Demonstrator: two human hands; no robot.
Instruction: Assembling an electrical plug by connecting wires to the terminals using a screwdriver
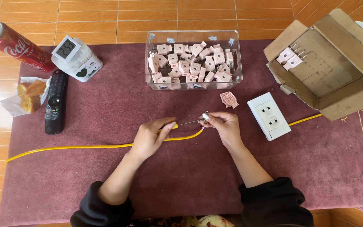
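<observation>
My left hand grips a yellow-handled screwdriver whose thin metal shaft points right toward my right hand. My right hand pinches a small plug part at the end of a yellow cable, and the screwdriver tip meets that part. The cable runs left across the maroon mat to its edge. A pink plug half lies just above my right hand.
A clear bin holds several pink plugs. A white double socket with a yellow lead sits to the right, below an open cardboard box holding two plugs. At left are a remote, a white clock, a red can and a snack.
</observation>
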